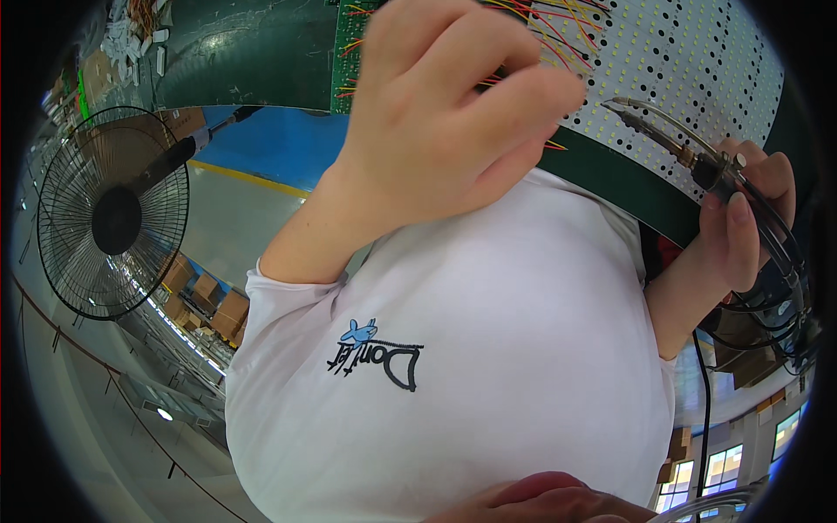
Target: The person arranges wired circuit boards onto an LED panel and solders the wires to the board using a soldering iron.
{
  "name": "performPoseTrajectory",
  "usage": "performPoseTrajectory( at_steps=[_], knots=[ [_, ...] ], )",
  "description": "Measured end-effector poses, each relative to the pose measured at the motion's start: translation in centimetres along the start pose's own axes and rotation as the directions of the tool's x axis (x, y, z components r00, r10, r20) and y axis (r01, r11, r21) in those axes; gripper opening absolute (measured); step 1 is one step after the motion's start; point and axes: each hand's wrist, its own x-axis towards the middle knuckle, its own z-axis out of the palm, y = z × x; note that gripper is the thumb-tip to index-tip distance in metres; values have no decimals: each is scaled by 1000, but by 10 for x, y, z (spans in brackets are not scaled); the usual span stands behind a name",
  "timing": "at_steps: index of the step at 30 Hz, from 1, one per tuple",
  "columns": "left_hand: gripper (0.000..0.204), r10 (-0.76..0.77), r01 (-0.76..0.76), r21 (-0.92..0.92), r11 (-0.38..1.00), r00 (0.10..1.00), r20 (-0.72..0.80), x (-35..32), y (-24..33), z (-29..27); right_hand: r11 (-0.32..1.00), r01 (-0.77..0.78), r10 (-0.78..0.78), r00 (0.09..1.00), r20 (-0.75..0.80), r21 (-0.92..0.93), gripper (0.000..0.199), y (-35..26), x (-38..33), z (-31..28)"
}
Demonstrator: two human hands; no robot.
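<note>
Panel [711, 57], white and dotted, lies on the green counter [244, 57] in front of the torso. Hands are apart. Right hand [741, 222] is closed around a soldering iron [684, 155], its tip over the panel, near the left hand [462, 113]. Left fingers curl inward, tips hidden; cannot tell whether they grip anything. Progress, judged: wires [558, 33] extend over the panel, some seemingly joined to the green circuit board [344, 61]; work looks unfinished, remaining joints uncountable.
</note>
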Motion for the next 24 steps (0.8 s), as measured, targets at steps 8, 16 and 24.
performPoseTrajectory(
  at_steps=[8, 16, 24],
  knots=[
    [29, -43, 9, 208, 978, 986, 161, -32, 5, -10, 998, 36, -36, 999, 19, -42, 28, -1, 1, 1],
    [21, -225, 119, 369, 922, 939, 260, -29, 19, -4, 1000, 5, -5, 1000, -31, -18, 28, -1, -2, -1],
    [13, -258, 229, 125, 965, 914, 313, -8, 20, -21, 1000, 6, -6, 1000, 17, 9, 29, -1, -2, -9]
  ],
)
